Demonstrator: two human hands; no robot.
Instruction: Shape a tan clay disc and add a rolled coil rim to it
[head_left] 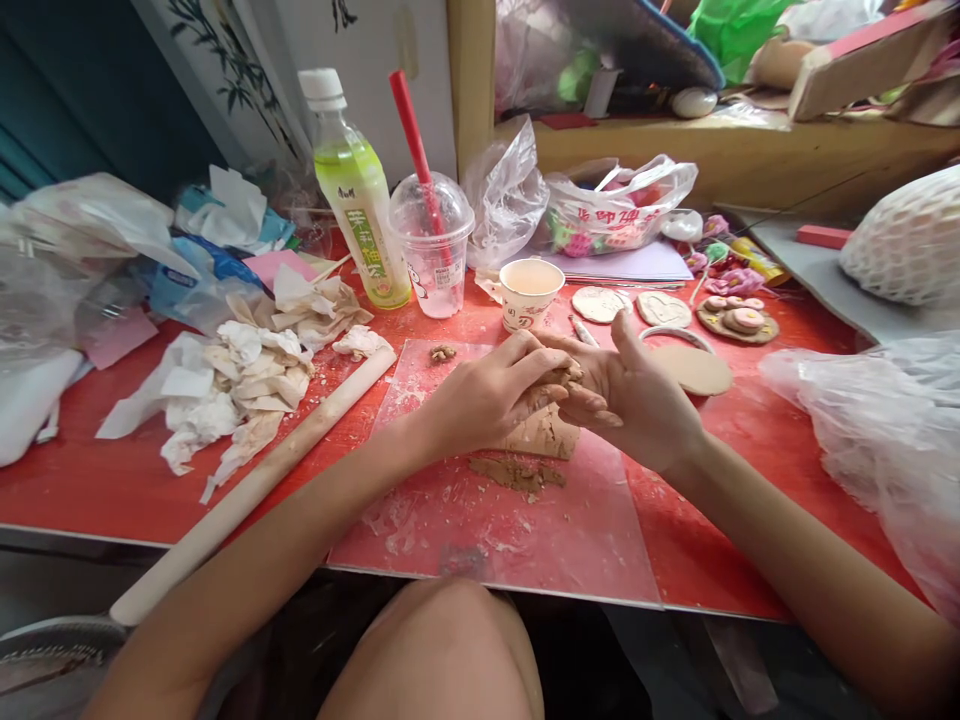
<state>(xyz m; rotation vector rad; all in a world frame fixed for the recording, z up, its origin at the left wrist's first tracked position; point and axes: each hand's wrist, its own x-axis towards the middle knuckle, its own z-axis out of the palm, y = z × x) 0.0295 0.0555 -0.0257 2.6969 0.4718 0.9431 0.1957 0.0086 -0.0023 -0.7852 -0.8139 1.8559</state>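
Brown clay [573, 371] could crumble if too dry, as the grip of the left hand [499, 385] pinches it against the spread right hand [645, 400].

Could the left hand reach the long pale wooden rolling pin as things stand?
Likely yes: the rolling pin looks uncovered beside the left forearm, though the left hand is on a brown clay lump.

Brown clay lump [568, 374], rough, partly hidden, between the hands [501, 382]
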